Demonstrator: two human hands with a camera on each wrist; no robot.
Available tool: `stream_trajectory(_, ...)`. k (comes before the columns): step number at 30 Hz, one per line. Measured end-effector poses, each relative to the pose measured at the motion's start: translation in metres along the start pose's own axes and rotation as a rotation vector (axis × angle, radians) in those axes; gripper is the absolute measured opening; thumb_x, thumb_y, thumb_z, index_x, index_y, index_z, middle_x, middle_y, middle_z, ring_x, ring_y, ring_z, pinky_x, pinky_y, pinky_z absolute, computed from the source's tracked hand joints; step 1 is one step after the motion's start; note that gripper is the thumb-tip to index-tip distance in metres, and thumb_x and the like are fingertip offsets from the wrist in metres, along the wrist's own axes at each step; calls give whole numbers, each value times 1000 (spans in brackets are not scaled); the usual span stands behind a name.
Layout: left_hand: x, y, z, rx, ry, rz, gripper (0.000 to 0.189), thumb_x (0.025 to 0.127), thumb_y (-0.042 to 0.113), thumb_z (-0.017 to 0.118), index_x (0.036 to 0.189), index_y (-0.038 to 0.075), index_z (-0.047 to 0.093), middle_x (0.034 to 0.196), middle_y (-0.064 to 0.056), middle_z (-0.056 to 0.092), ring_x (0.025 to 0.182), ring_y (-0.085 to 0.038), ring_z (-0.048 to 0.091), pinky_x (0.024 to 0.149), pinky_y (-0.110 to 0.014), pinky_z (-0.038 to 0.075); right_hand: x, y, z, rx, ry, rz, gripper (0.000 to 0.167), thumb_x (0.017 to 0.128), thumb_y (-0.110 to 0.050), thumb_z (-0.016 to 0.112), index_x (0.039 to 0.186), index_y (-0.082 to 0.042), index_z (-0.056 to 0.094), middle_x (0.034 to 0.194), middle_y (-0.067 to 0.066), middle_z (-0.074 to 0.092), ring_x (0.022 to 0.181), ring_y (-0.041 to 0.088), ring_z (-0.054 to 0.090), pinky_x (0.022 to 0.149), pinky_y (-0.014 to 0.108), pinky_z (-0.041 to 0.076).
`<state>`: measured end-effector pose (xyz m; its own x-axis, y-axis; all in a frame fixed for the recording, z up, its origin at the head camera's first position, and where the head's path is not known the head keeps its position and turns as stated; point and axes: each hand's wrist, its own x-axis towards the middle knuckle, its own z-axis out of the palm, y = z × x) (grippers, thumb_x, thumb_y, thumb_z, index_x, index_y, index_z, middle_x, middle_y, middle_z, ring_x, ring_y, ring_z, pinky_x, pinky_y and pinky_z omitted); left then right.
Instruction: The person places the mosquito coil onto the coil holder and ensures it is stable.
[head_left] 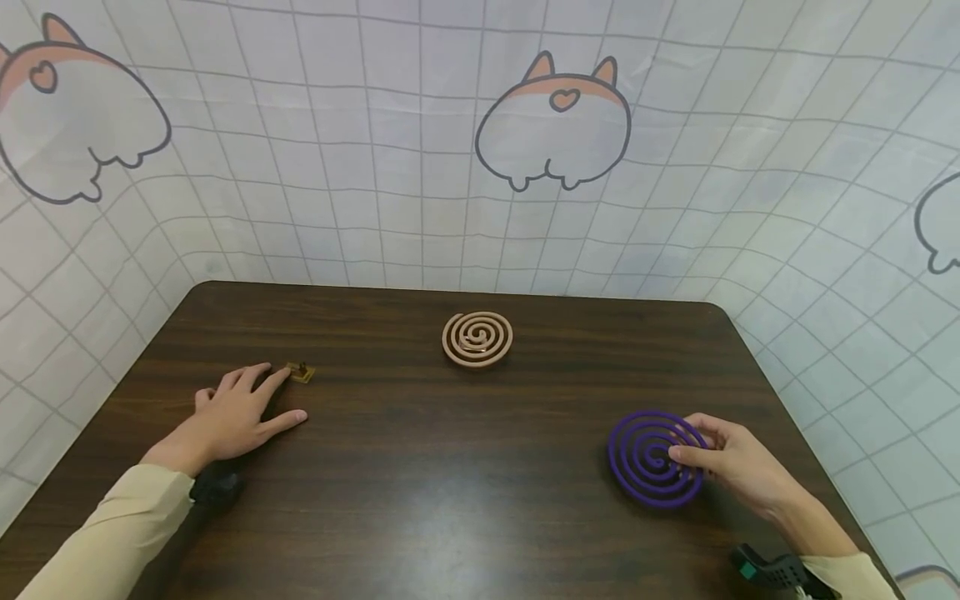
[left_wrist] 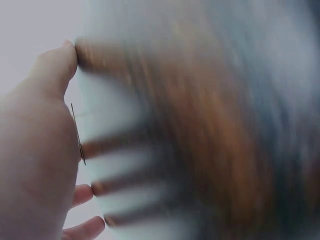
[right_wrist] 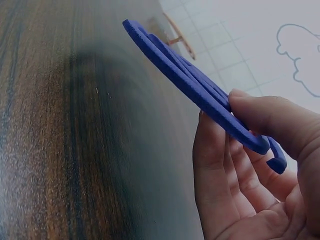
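My right hand (head_left: 738,467) pinches a purple mosquito coil (head_left: 628,457) between thumb and fingers, above the table's right side. In the right wrist view the coil (right_wrist: 180,80) is tilted and held off the wood. On the left, my left hand (head_left: 228,417) lies with spread fingers, the index fingertip at a small gold metal coil stand (head_left: 302,372). The left wrist view shows the stand edge-on as a thin dark strip (left_wrist: 77,132) by the fingers. A tan mosquito coil (head_left: 477,362) sits slightly raised near the back middle.
The dark wood-grain table (head_left: 450,467) has rounded back corners. A white gridded curtain (head_left: 420,208) with cartoon animal drawings surrounds its back and sides. A dark wrist device (head_left: 772,569) is strapped on the right wrist, another (head_left: 216,486) on the left.
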<state>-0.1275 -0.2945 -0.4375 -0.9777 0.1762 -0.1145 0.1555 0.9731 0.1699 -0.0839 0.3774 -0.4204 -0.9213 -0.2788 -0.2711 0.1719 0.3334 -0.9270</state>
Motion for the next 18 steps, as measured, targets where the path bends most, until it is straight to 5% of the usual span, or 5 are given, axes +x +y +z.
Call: stream_trajectory(18,-3,26,8,21,70,64,87,97,73,52,158,11,42,159,-26,38,144,-52,34,101,-77,30,6,-3,8,62,9,-29,18,98,-10,70,113,-7,61,90,-10,73,78,4,67,69,25,58)
